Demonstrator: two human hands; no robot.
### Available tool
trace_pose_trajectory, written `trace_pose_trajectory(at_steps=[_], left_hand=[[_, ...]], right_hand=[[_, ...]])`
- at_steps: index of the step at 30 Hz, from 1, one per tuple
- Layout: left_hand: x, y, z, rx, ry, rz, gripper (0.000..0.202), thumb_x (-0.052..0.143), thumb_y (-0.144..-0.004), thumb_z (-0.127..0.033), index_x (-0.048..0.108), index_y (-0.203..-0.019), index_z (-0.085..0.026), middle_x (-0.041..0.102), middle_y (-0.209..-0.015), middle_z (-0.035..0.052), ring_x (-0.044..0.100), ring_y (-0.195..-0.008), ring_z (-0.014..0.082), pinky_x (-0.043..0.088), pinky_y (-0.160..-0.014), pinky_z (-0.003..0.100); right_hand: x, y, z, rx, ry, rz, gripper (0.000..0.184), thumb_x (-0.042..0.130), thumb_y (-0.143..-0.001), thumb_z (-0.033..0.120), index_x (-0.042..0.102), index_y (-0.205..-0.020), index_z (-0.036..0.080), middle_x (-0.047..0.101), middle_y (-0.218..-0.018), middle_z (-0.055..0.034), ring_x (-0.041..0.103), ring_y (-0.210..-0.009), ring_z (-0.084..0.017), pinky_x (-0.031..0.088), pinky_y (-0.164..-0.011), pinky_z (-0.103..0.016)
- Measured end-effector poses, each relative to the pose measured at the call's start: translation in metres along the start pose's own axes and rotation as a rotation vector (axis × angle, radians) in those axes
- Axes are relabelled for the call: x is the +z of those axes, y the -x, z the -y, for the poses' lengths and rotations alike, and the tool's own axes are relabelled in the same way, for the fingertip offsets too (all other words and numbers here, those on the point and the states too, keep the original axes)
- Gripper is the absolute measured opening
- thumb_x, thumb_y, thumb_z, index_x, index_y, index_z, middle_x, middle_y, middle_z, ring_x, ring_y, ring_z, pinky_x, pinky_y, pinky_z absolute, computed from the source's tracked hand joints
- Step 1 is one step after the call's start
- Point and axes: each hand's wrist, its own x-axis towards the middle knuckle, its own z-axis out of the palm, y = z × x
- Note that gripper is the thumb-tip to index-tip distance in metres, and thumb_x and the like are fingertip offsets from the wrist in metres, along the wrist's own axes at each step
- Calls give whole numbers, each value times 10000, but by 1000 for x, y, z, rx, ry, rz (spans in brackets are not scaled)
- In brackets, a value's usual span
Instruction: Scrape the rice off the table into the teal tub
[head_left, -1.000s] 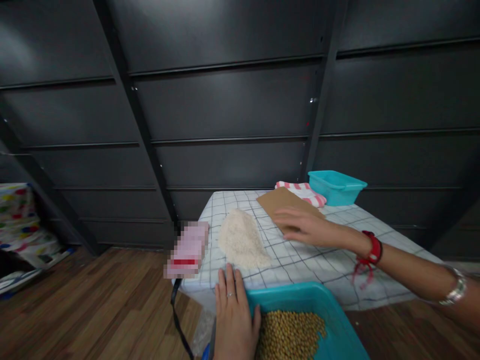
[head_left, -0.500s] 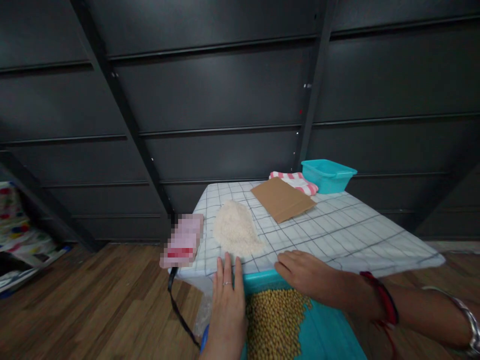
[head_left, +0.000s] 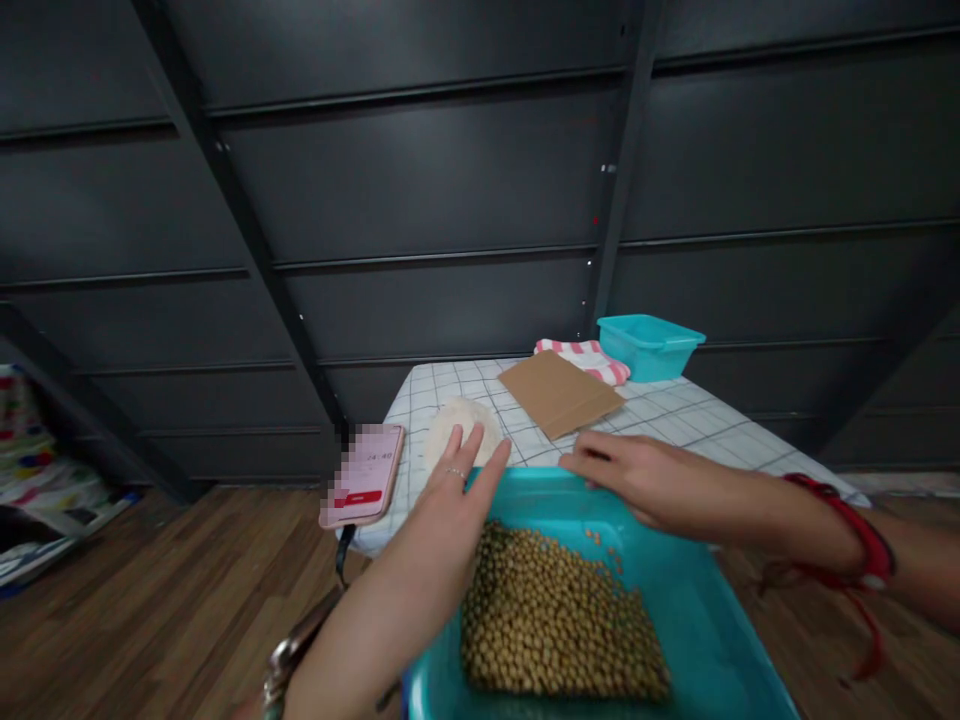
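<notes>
A teal basin (head_left: pixel 712 600) stands at the table's near edge, its far side overlapping the tabletop. Many round yellowish beans (head_left: pixel 555 620) cover its floor, mostly toward the left and middle. My left hand (head_left: pixel 457 500) reaches across the basin's far left corner with its fingers spread, over a white, grainy heap (head_left: pixel 461 415) on the cloth. This hand wears a ring, holds nothing and partly covers the heap. At the far rim, toward the right, my right hand (head_left: pixel 637 475) has its fingers curled on the basin's edge; its fingertips are partly hidden.
A checked white cloth (head_left: pixel 697 425) covers the table. On it lie a piece of brown cardboard (head_left: pixel 561 393), a red-and-white striped cloth (head_left: pixel 585 358) and a second teal container (head_left: pixel 649 347) behind. A pink phone (head_left: pixel 367 475) with a black strap sits at the left edge.
The basin has come up and farther into view, now overlapping the table edge. My left hand has moved forward over the heap. My right hand has shifted up with the rim.
</notes>
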Motion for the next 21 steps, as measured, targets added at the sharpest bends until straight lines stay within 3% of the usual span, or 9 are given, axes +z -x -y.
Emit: trace_pose_trajectory(at_steps=[4, 8, 12, 14, 16, 18, 21], left_hand=[[-40, -46, -5, 148, -53, 56, 851, 226, -583, 105, 282, -1364, -228, 212, -1489, 52, 90, -1356, 206, 282, -1051, 443], [-52, -109, -12, 215, -57, 102, 788, 265, -616, 81, 281, -1362, -170, 285, -1461, 94, 158, -1346, 248, 261, -1041, 476], [-31, -171, -2, 250, -93, 131, 597, 296, -741, 25, 336, -1326, -88, 362, -1409, 164, 275, -1313, 263, 262, -1036, 460], [-15, -192, 10, 271, -89, 132, 579, 301, -739, 31, 398, -1291, -114, 418, -1377, 144, 326, -1292, 254, 260, -1036, 454], [-2, -207, 22, 305, -89, 126, 595, 298, -739, 36, 391, -1298, -144, 416, -1384, 118, 338, -1287, 238, 257, -1041, 439], [8, -219, 28, 321, -94, 113, 612, 269, -737, 56, 352, -1319, -115, 381, -1401, 145, 304, -1305, 232, 247, -1047, 428], [16, -236, 26, 355, -113, 89, 577, 243, -781, 37, 313, -1338, -95, 346, -1418, 161, 256, -1325, 238, 255, -1047, 421]], right_hand=[[-25, 2, -32, 35, 30, -135, 306, 403, -795, 82, 585, -1026, 169, 592, -989, -90, 572, -871, -177, 467, -741, -309], [-37, 8, -71, 99, 130, -196, 344, 389, -840, 138, 577, -1123, 187, 607, -1059, -79, 539, -997, -202, 441, -831, -356], [-31, 0, -102, 188, 188, -154, 353, 400, -809, 75, 603, -1091, 136, 624, -1029, -107, 557, -950, -197, 436, -815, -334], [-20, -9, -114, 260, 190, -104, 323, 409, -790, 53, 631, -1019, 106, 634, -988, -127, 572, -898, -195, 440, -791, -323], [-10, -16, -125, 307, 181, -67, 289, 421, -784, 54, 645, -962, 91, 643, -927, -133, 582, -846, -193, 445, -764, -316], [-5, -17, -135, 332, 170, -66, 278, 423, -789, 57, 648, -946, 99, 647, -891, -120, 583, -834, -186, 445, -756, -308], [-7, -9, -150, 390, 158, -92, 270, 426, -806, 82, 646, -955, 129, 652, -908, -95, 584, -854, -179, 444, -767, -306]])
